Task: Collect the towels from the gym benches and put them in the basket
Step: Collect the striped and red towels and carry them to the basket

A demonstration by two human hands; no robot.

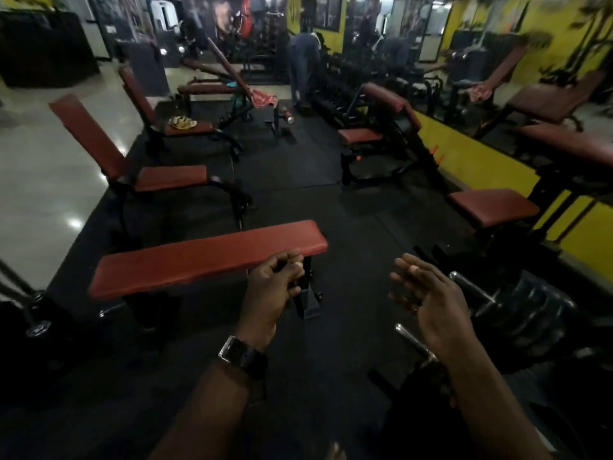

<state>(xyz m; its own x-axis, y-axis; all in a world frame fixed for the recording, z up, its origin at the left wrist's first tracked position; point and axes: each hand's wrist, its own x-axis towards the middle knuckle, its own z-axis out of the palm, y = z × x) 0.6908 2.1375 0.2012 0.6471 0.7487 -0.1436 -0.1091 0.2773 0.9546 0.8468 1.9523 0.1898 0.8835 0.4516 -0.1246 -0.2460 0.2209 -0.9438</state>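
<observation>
My left hand (277, 282) is loosely curled and my right hand (428, 293) open, both empty, beside the bare flat bench (205, 257); towels (181, 122) lie well beyond it, ahead-left, nearer my left

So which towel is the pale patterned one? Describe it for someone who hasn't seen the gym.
Follow the row of red benches along the left edge of the black mat. On the seat of the third bench back lies a crumpled pale patterned towel. The reddish towel farther back drapes off its bench instead.
</observation>
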